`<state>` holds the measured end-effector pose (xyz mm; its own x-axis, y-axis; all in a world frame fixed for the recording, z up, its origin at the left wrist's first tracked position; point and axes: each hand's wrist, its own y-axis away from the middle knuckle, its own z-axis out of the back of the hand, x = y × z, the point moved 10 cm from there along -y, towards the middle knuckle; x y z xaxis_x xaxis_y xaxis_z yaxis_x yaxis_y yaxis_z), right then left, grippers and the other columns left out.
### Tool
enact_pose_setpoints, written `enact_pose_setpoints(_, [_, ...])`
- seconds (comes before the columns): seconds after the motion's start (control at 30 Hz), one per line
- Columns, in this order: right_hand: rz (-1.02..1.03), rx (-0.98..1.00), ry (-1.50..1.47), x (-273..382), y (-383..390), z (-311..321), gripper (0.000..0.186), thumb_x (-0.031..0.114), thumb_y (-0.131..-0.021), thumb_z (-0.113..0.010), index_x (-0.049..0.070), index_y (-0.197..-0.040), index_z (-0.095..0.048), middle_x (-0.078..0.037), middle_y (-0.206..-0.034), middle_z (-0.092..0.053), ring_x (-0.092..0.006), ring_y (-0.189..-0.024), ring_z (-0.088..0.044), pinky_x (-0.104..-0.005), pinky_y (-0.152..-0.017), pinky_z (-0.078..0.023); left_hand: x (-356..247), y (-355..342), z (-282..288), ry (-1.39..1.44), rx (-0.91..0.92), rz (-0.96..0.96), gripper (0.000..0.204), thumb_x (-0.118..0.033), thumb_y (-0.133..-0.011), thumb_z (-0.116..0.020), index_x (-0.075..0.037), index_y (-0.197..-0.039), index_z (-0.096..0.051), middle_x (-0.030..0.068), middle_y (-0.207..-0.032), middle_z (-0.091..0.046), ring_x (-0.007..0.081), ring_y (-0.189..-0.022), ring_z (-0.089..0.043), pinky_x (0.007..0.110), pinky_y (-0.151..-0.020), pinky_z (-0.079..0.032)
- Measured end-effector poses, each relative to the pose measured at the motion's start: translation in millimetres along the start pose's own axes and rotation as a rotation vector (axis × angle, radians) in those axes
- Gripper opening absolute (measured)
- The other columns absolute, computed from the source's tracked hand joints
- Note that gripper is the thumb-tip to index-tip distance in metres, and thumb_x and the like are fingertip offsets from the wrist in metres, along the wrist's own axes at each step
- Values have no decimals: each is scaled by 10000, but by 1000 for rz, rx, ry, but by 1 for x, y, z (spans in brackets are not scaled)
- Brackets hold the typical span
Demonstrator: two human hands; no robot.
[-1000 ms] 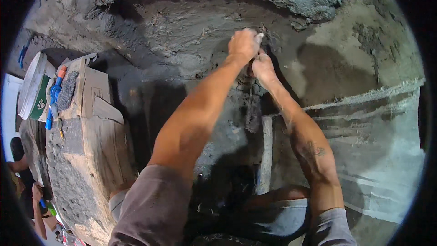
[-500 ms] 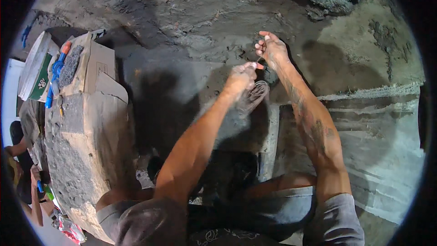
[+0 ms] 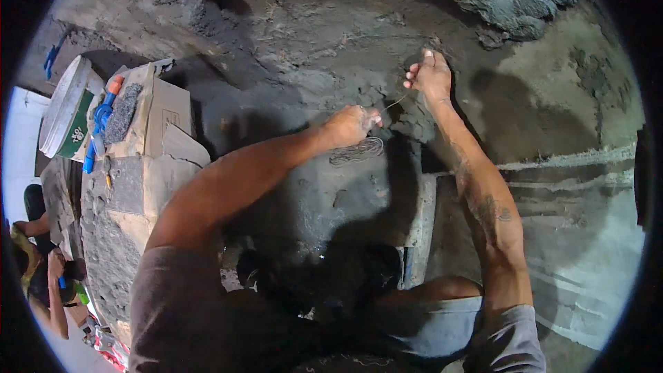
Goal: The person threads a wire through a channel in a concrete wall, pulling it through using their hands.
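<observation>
Low over the wet grey mortar surface (image 3: 304, 41), my left hand (image 3: 351, 126) is closed on a thin wire (image 3: 392, 105), with a loose coil of wire (image 3: 356, 152) just below it. The wire runs up and to the right to my right hand (image 3: 428, 76), whose fingers are curled around that end beside a rough patch of mortar. Some fingertips of both hands are smudged grey.
At left, a cardboard box (image 3: 166, 110) carries a white-and-green bucket (image 3: 69, 110), a blue tool with orange end (image 3: 103, 114) and a grey pad (image 3: 126, 114). A co-worker's hand (image 3: 56, 262) shows far left. A mortar ledge (image 3: 525, 0) crosses the top; a pale panel (image 3: 566, 249) lies right.
My hands, bunched together a second ago, have drawn apart: the left lower, the right up and rightward. The wire now shows stretched between them, and the coil shows below my left hand.
</observation>
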<state>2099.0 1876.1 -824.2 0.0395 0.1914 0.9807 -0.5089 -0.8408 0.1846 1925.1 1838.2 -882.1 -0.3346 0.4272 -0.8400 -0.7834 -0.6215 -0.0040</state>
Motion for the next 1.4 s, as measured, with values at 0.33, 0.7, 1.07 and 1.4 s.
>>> enact_pose_setpoints(0.33, [125, -40, 327, -6, -19, 7, 289, 265, -1013, -363, 38, -1131, -497, -28, -701, -507, -127, -579, -540, -343, -513, -516, -16, -30, -29, -89, 259, 53, 222, -176, -916, -487, -38, -996, -642, 156, -711, -640, 287, -670, -645, 411, -666, -500])
enact_pose_setpoints(0.7, [-115, 149, 17, -26, 3, 0, 276, 238, -1011, -394, 11, -1129, -497, -66, -719, -570, -193, -612, -625, -329, -567, -567, -1, 29, -37, 993, 82, 349, 306, -283, -979, -507, -52, -1154, -604, -11, -704, -566, 42, -624, -512, 208, -583, -442])
enact_pose_setpoints(1.07, [-153, 294, 689, -34, 10, 14, 256, 263, -904, -614, 23, -813, -614, -19, -670, -586, -87, -558, -533, -241, -471, -447, 74, -15, -39, 387, 119, 376, 218, -256, -901, -591, -92, -937, -730, 36, -703, -629, 118, -634, -556, 296, -628, -464])
enact_pose_setpoints(1.4, [346, 77, 1118, -7, -24, 19, 220, 280, -823, -693, 65, -808, -650, -170, -794, -656, -347, -798, -639, -413, -731, -492, 71, -49, -27, 130, -63, 315, 299, -235, -858, -593, -117, -1123, -663, 107, -834, -649, 207, -686, -596, 360, -675, -511])
